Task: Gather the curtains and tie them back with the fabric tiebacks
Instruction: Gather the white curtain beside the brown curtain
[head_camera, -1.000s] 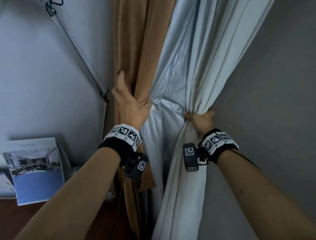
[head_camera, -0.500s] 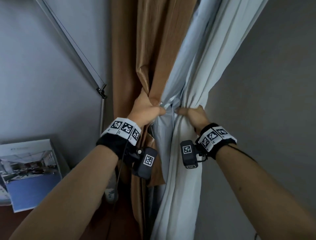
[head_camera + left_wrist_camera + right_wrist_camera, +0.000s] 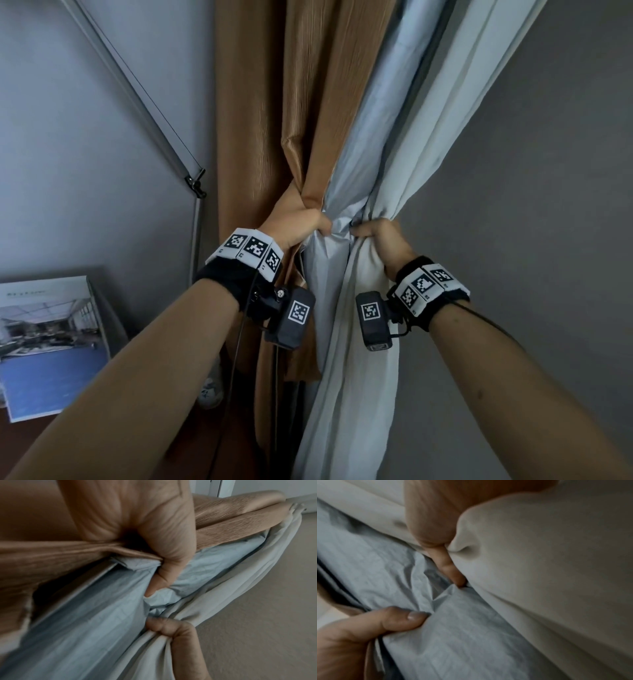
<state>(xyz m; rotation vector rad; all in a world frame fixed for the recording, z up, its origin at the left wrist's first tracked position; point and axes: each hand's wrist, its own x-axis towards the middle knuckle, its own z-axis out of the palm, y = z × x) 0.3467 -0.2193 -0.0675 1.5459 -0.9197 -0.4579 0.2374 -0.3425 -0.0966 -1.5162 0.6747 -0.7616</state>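
A brown curtain (image 3: 274,120), its pale blue-grey lining (image 3: 373,137) and a cream curtain (image 3: 462,102) hang in front of me, bunched at hand height. My left hand (image 3: 301,222) grips the brown curtain (image 3: 51,563) in a fist, with its thumb (image 3: 164,574) pressed into the lining (image 3: 85,628). My right hand (image 3: 376,234) grips the cream curtain (image 3: 539,574) just to the right, fingers (image 3: 448,566) curled into the folds. The two hands are almost touching. A short brown flap (image 3: 303,349) hangs below my left wrist. I cannot tell whether it is a tieback.
A slanted metal rod with a clip (image 3: 195,181) leans on the grey wall at the left. A printed picture board (image 3: 51,346) stands at the lower left. Bare grey wall (image 3: 531,205) lies to the right of the curtains. A small white object (image 3: 210,394) sits low beside the brown curtain.
My left hand went from lying flat on the brown curtain to a fist round it. Both hands moved toward each other, squeezing the curtains into a narrower bunch.
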